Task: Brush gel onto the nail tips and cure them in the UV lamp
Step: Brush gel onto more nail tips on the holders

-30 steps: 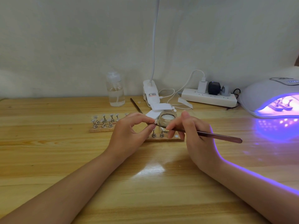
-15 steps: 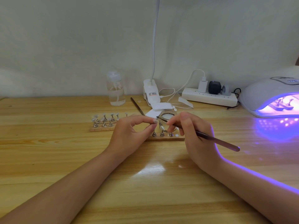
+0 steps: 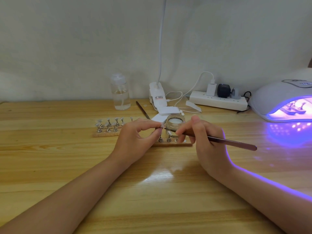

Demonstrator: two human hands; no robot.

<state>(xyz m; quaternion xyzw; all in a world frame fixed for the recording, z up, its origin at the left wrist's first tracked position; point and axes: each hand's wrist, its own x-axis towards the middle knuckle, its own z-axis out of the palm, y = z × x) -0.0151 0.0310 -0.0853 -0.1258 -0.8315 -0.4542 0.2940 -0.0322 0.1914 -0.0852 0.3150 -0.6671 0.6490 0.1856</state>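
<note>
Fingers of my left hand [image 3: 135, 141] pinch a small nail tip [image 3: 161, 130]; my right hand [image 3: 204, 142] grips the thin metal brush [image 3: 219, 140], its point touching the tip, before the round glass gel jar [image 3: 175, 123].

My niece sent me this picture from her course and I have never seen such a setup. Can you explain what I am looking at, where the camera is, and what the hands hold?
There is no machine here: a person works with two bare hands, and the camera sits on their head, looking forward and down at a wooden table.

The left hand pinches a small nail tip on its little metal stand. The right hand holds a thin brush like a pen, its point at that nail tip. Just behind stands an open jar of gel.

More nail tips on stands stand in rows on a wooden strip to the left. At the far right a white lamp glows purple, with some stands inside it. Against the wall are a clear bottle, a power strip and a clip-on desk light.
</note>
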